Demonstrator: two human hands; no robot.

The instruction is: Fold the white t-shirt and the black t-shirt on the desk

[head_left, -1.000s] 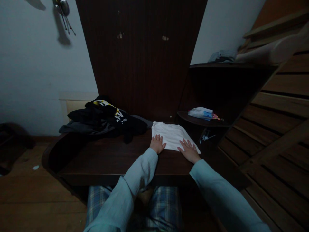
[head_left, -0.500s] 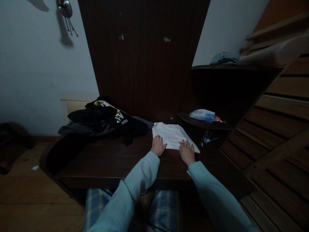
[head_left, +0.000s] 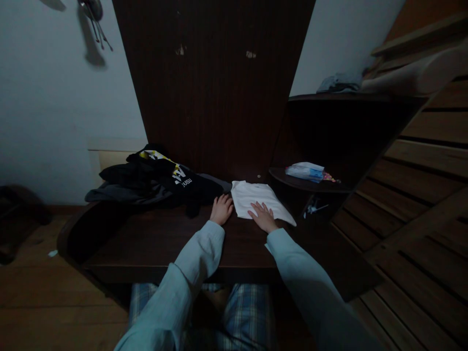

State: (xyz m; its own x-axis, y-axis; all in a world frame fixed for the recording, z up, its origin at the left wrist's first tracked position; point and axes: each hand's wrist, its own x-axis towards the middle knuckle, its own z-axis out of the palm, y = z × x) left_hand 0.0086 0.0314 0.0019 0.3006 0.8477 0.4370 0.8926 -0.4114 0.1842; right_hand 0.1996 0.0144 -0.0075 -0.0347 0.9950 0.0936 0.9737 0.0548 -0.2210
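A folded white cloth garment [head_left: 252, 193] lies flat on the dark wooden desk [head_left: 157, 243], close to the back panel. My right hand [head_left: 263, 217] rests on its front part with the fingers spread. Just left of the garment, my left hand [head_left: 221, 209] is on the desk, fingers stretched out and a little apart, holding nothing. Its fingertips are beside a heap of dark clothes [head_left: 146, 178], where a black piece with white and yellow print lies on top; whether they touch it I cannot tell.
A blue and white packet [head_left: 305, 170] lies on a small rounded shelf [head_left: 292, 183] at the right. Folded cloth [head_left: 340, 83] sits on the upper shelf. Wooden slats [head_left: 420, 195] stand along the right side. A raised curved side [head_left: 69, 234] bounds the desk at left.
My left hand has moved left off the white garment onto the desk. My right hand has slid left across the garment. The view has shifted slightly.
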